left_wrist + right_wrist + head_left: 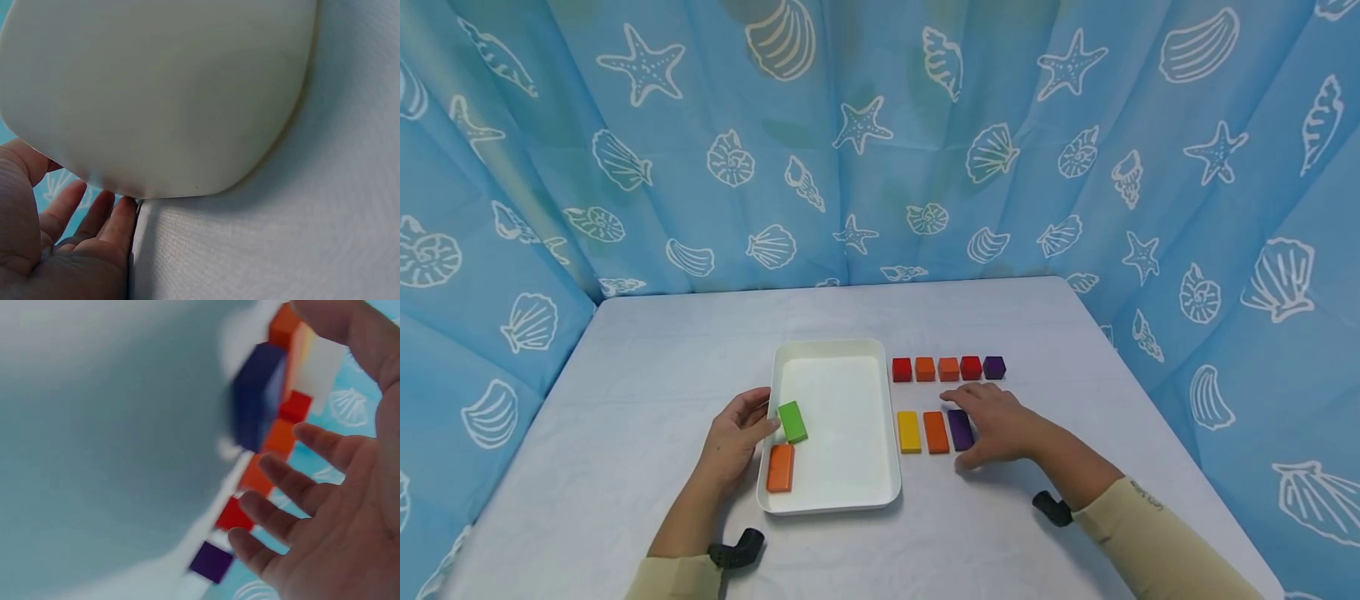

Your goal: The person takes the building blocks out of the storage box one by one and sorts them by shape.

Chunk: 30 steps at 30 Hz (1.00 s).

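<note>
At the left wall of a white tray (842, 504), my left hand (733, 437) holds the rim, thumb on top and fingers along the outer side. In the left wrist view those fingers touch the tray's outer wall (169, 112). Inside the tray, a green block (792, 422) and an orange block (780, 468) lie near the left wall. My right hand (1000, 423) is spread around a purple block (960, 430), thumb and fingers apart; contact is not visible. The right wrist view shows the same purple block (256, 397) beside the open palm, blurred.
Left of the purple block lie an orange block (936, 432) and a yellow block (908, 432). Behind them runs a row of several cubes, from a red cube (902, 370) to a purple cube (995, 367). A blue shell-print curtain (865, 192) stands behind the white table (647, 375).
</note>
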### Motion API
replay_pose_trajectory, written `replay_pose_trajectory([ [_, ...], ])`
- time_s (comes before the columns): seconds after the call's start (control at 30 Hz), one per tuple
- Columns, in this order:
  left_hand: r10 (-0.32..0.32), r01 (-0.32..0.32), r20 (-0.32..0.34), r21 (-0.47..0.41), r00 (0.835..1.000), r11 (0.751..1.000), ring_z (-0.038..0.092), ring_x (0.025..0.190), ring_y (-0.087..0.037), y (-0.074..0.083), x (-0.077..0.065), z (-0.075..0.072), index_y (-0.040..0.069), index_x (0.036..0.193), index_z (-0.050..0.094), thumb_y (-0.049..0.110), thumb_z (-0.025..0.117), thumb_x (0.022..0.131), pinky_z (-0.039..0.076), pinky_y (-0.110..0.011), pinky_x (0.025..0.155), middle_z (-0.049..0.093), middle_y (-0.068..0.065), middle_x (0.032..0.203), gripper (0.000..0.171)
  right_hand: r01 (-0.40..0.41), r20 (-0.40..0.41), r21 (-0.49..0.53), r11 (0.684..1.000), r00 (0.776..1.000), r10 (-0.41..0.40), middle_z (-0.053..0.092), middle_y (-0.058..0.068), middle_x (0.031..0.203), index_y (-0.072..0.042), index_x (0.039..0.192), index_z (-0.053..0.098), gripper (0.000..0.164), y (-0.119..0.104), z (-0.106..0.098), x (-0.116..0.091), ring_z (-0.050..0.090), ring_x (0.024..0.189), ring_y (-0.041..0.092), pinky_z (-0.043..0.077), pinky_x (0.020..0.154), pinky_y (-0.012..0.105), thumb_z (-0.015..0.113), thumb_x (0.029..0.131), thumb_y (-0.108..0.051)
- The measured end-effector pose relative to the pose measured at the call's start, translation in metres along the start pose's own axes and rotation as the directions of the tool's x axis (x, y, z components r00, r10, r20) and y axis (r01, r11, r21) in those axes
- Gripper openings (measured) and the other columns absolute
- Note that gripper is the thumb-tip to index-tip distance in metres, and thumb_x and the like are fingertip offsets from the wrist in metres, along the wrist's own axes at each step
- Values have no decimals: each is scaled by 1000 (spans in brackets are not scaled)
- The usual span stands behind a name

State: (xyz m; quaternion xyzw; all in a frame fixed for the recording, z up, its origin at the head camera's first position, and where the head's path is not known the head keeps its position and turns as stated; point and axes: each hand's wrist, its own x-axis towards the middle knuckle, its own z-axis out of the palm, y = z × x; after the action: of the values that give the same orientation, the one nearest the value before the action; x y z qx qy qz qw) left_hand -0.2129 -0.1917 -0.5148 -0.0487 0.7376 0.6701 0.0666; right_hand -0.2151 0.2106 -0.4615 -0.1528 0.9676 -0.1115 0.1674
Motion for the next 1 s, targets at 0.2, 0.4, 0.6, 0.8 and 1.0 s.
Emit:
replay_pose_trajectory([
  [0.2,-12,13,-7,8,1000,1000,42,150,-34,-1,2,0,5,155,47,9,71,99,34,-47,124,46,-16,161,60,8,33,-22,1000,999,-7,45,13,161,-20,160,50,98,-28,-10,2,37,150,39,37,116,70,95,75,-42],
  [0.4,-24,24,-11,8,1000,1000,44,148,-34,-3,5,1,5,154,48,10,68,100,35,-48,123,46,-15,161,58,113,-6,23,993,994,-112,46,7,163,-20,160,49,92,-61,-18,4,39,149,32,43,115,64,91,80,-39],
  [0.6,-35,35,-18,2,999,999,45,148,-33,-3,5,0,6,154,49,11,63,103,34,-49,123,46,-15,161,53,205,37,70,976,977,-208,44,4,163,-21,162,44,92,-94,-19,13,39,149,27,47,112,60,89,84,-39],
  [0.8,-33,33,-13,1,999,999,44,149,-34,-3,4,0,5,154,49,12,61,104,33,-51,124,46,-16,161,51,219,78,69,973,971,-224,38,4,168,-24,167,36,96,-118,-17,24,35,152,26,47,114,58,87,87,-41],
  [1.0,-30,30,-8,5,1000,1000,44,149,-32,-1,3,0,6,154,49,11,62,103,34,-49,124,47,-14,160,53,236,73,122,964,967,-246,38,2,168,-25,169,30,98,-133,-16,37,37,150,23,49,113,55,84,89,-41],
])
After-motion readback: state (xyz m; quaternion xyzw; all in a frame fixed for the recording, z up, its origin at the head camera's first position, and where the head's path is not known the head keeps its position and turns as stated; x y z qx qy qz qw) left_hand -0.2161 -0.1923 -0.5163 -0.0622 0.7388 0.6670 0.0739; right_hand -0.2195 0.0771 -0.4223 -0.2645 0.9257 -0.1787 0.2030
